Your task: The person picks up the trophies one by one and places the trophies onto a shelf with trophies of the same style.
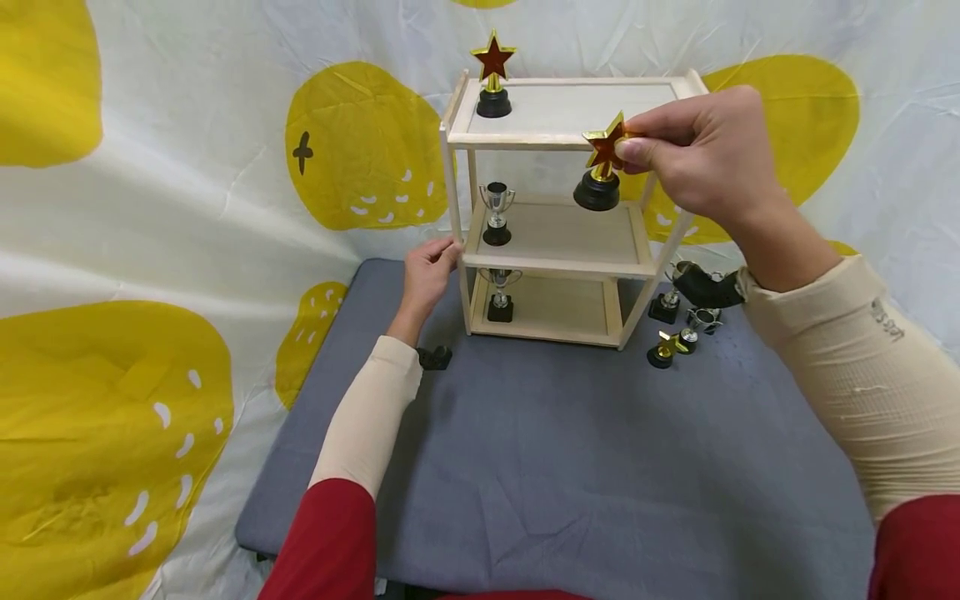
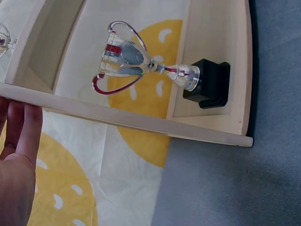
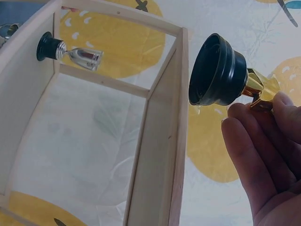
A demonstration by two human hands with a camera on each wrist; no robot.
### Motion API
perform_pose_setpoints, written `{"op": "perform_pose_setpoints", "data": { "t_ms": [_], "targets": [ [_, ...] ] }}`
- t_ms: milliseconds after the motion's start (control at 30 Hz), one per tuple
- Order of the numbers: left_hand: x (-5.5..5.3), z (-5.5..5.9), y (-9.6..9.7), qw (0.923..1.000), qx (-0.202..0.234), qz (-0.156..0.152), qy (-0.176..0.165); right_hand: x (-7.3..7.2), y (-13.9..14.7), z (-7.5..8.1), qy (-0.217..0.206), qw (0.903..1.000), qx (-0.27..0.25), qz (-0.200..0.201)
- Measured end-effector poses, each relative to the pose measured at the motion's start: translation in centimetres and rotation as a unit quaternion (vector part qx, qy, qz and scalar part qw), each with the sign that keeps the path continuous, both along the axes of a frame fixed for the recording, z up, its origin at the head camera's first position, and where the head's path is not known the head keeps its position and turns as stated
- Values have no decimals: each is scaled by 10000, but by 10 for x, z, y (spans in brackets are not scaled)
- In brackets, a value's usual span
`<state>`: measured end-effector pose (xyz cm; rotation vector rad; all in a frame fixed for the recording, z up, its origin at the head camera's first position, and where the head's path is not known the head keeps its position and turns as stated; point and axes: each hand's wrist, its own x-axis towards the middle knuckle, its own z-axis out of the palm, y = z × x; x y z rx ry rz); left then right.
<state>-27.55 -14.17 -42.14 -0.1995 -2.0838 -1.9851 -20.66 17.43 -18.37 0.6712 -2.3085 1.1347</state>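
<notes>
Pinching star trophy in right hand, base-down below fingertips, with long axis slightly tilted; touching shelf with left hand, grip unclear.

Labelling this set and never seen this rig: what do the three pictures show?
No machine here: a person works with two bare hands. The wide picture comes from a camera on the head, looking forward and down; the other two come from cameras on each wrist.

A wooden shelf stands on a grey table. The left hand holds its left side. The right hand pinches a star trophy in the air.

Another star trophy stands on the top level, with silver cups on the middle and bottom. More trophies sit on the table, right of the shelf.
</notes>
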Motion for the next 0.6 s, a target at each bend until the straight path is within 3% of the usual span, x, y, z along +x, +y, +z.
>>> {"op": "perform_pose_setpoints", "data": {
  "t_ms": [367, 600],
  "targets": [
    [0, -2, 0, 10000, -64, -38, 6, -9, -3, 8, -108, 9999, -25, 20],
    [-1, -2, -1, 9999, -75, -77, -39, -14, -8, 15, -595, 9970, -466, 144]
  ]
}}
